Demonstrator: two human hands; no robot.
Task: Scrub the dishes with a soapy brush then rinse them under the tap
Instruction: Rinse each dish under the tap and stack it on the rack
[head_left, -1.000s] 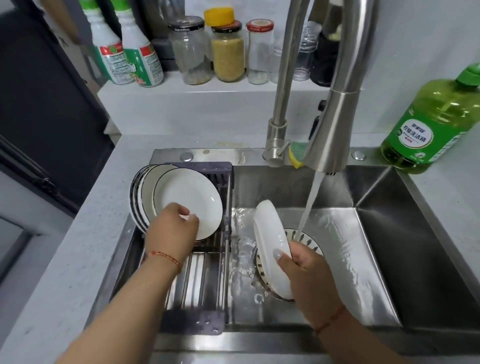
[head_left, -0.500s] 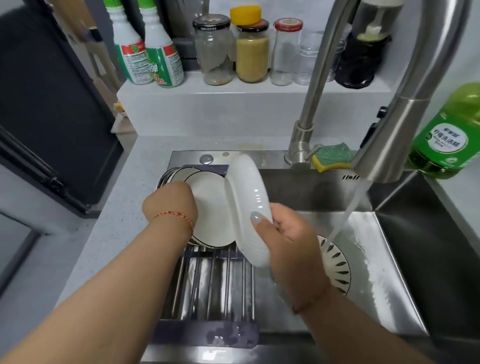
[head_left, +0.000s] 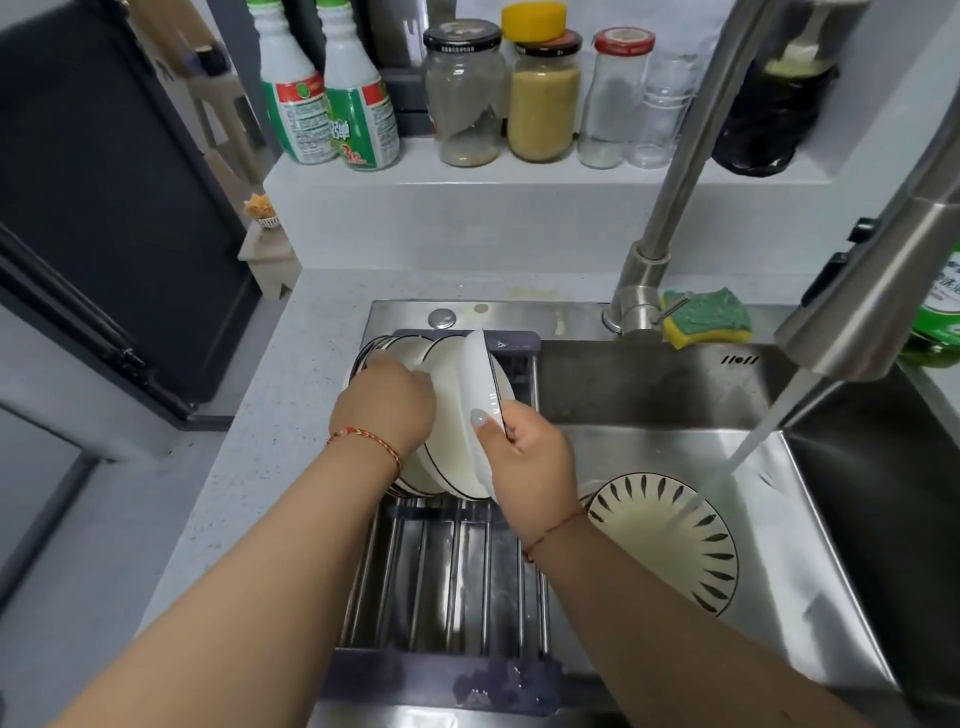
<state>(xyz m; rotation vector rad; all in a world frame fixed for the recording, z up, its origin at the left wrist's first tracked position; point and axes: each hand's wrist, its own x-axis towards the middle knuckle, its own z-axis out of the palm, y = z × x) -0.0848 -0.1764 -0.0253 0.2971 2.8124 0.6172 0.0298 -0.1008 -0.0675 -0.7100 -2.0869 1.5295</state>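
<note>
While the left hand (head_left: 387, 408) steadies racked plates (head_left: 441, 441), the right hand's (head_left: 530, 462) grip clasps a white plate (head_left: 480, 395).

One camera on the person's head looks down, close over the sink (head_left: 649, 384), hands at the frame's middle.

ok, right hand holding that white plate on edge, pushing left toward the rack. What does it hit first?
Most likely the plates already standing in the rack, steadied by the left hand. The right hand has its white plate almost against them; depth unclear.

Bare forearms — braided red cord bracelets (head_left: 366, 441) on both wrists.
</note>
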